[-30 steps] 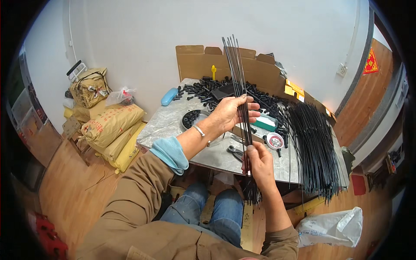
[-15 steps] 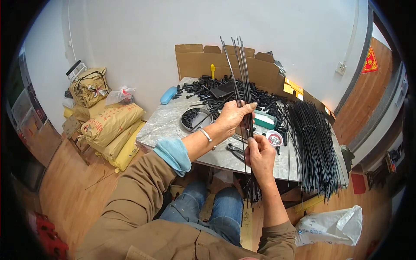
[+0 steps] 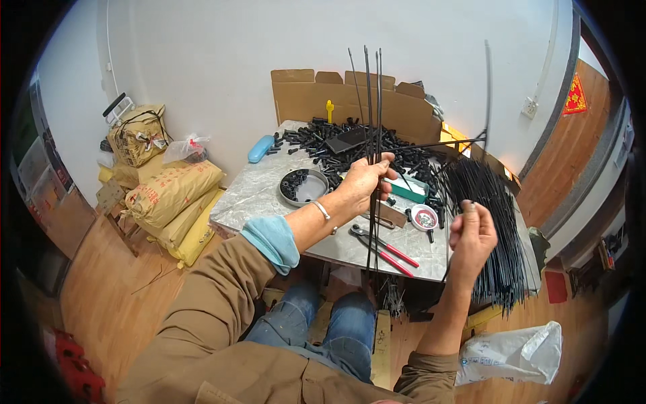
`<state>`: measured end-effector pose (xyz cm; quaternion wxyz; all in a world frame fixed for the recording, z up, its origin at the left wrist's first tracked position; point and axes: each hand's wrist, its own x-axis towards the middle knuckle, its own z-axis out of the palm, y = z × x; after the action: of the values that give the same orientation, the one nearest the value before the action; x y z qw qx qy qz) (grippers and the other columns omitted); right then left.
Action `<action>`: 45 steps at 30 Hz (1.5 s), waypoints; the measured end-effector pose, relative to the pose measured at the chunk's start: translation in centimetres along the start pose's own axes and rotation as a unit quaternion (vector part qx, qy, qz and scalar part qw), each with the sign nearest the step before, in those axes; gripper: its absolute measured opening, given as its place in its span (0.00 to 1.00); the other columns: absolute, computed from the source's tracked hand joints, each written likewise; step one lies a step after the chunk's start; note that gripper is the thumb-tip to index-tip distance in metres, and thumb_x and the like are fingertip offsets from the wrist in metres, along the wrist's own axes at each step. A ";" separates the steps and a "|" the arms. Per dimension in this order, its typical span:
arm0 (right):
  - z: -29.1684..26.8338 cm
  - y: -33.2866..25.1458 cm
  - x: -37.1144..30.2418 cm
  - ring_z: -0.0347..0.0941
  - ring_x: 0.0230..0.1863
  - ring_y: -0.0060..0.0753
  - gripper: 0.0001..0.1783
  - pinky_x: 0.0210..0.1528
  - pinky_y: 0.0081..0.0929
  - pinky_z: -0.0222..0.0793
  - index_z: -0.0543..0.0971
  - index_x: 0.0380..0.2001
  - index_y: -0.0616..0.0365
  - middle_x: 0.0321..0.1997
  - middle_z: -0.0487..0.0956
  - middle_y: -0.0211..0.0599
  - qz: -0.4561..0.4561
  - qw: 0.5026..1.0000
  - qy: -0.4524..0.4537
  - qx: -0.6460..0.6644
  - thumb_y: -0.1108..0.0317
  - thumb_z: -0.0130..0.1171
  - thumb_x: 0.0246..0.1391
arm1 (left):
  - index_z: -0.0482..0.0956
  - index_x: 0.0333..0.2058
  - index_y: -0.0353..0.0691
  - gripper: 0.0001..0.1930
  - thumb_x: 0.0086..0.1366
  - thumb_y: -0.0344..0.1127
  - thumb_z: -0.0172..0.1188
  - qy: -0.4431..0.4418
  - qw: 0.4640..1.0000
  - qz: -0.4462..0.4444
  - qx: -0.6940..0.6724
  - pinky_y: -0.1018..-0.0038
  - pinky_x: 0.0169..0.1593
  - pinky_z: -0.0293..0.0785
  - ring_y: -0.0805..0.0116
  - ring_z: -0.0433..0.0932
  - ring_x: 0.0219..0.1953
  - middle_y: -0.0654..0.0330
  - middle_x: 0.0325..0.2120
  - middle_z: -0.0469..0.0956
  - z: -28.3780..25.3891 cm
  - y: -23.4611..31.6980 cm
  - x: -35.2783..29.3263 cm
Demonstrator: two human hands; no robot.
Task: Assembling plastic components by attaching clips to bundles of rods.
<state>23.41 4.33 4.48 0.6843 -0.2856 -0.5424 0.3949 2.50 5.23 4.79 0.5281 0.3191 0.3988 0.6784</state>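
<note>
My left hand [image 3: 367, 180] is closed around several long, thin black rods [image 3: 369, 101], held upright in front of the table [image 3: 262, 195]. To the right, my right hand [image 3: 473, 239] has curled fingers; whether anything is in them is hidden. Beyond it, blurred black rods [image 3: 486, 87] stick up and out sideways over a large bundle of similar black rods [image 3: 494, 236] hanging over the table's right edge. Red-handled pliers [image 3: 387, 250] lie below my left hand. Near them are a white dish of small parts [image 3: 424, 217] and a green tray [image 3: 409, 190].
A heap of short black bolt-like parts [image 3: 316, 138] covers the table's back, before a cardboard sheet [image 3: 296, 97]. A round tin [image 3: 303, 187] and blue case [image 3: 261, 149] sit left. Stacked sacks [image 3: 175, 195] stand left; a white bag [image 3: 515, 353] lies on the floor right.
My right hand has left the rods in my left hand and moved right toward the bundle. Fewer rods remain in my left hand, and the pliers show fully.
</note>
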 end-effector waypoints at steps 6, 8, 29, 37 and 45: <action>-1.7 -2.7 1.0 0.55 0.12 0.10 0.07 0.12 0.10 0.46 0.76 0.34 0.57 0.17 0.69 0.23 -0.037 0.993 0.081 0.072 0.66 0.53 0.63 | 0.71 0.48 0.41 0.18 0.72 0.49 0.47 -0.013 0.998 -0.058 -0.028 0.80 0.17 0.53 0.81 0.56 0.15 0.71 0.16 0.60 -0.9 0.2 1.1; -2.1 -2.2 1.3 0.55 0.12 0.09 0.07 0.11 0.10 0.46 0.76 0.34 0.57 0.18 0.70 0.24 -0.006 0.999 0.049 0.019 0.66 0.53 0.63 | 0.70 0.49 0.41 0.19 0.72 0.50 0.45 -0.038 0.999 -0.026 -0.019 0.78 0.18 0.56 0.79 0.59 0.15 0.70 0.16 0.62 -0.5 0.1 0.7; 2.9 3.6 -2.6 0.70 0.22 0.26 0.11 0.26 0.27 0.66 0.78 0.28 0.67 0.21 0.77 0.38 0.008 0.919 -0.262 -0.295 0.67 0.60 0.52 | 0.75 0.46 0.40 0.18 0.66 0.47 0.58 0.011 1.000 -0.015 0.017 0.71 0.26 0.78 0.70 0.79 0.23 0.60 0.25 0.79 1.5 -0.9 0.8; -2.1 7.4 -1.6 0.76 0.25 0.36 0.13 0.30 0.30 0.70 0.81 0.29 0.64 0.20 0.78 0.36 0.096 0.887 -0.268 -0.363 0.63 0.57 0.54 | 0.69 0.50 0.35 0.18 0.70 0.42 0.51 -0.082 0.995 -0.025 -0.051 0.66 0.35 0.82 0.59 0.81 0.36 0.52 0.37 0.78 -0.8 -0.9 2.1; -4.0 12.2 -5.1 0.70 0.43 0.44 0.18 0.45 0.42 0.62 0.80 0.39 0.53 0.37 0.77 0.39 -0.096 0.746 -0.325 -0.573 0.62 0.67 0.42 | 0.72 0.49 0.32 0.16 0.68 0.37 0.53 -0.150 0.985 -0.089 0.003 0.65 0.43 0.82 0.59 0.81 0.41 0.52 0.39 0.79 -2.7 0.6 1.4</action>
<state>23.96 6.52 -9.19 0.2088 -0.4249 -0.8808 0.0105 -0.39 6.01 4.07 0.6391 0.3825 0.3436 0.5721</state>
